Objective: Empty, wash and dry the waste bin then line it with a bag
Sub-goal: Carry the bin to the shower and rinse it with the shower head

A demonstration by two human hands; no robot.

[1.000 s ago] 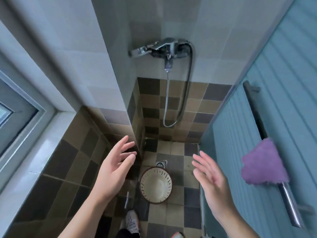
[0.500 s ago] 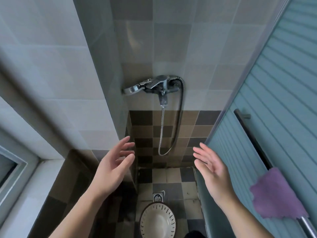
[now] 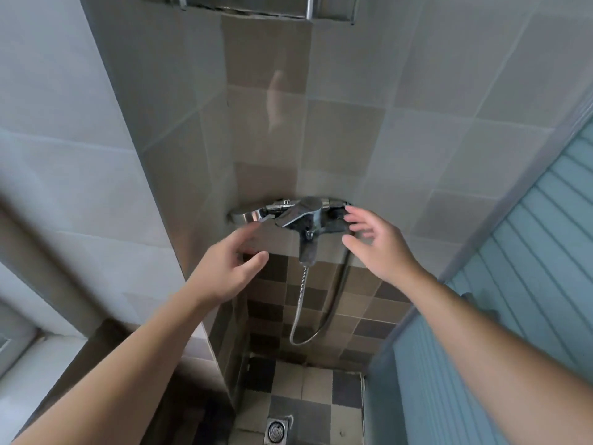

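Reaching up toward the wall-mounted shower mixer (image 3: 305, 216), both hands hold nothing: the left hand (image 3: 229, 271) has loose, spread fingers just below the chrome shower head (image 3: 253, 215), not clearly touching it, and the right hand (image 3: 373, 242) is splayed wide beside the mixer's right end, fingertips near the hose (image 3: 303, 313) fitting. The waste bin is out of sight here, so its place cannot be told; only the floor drain (image 3: 276, 430) shows below. By my judgement the washing step is just starting, with water not yet running; drying and bagging remain
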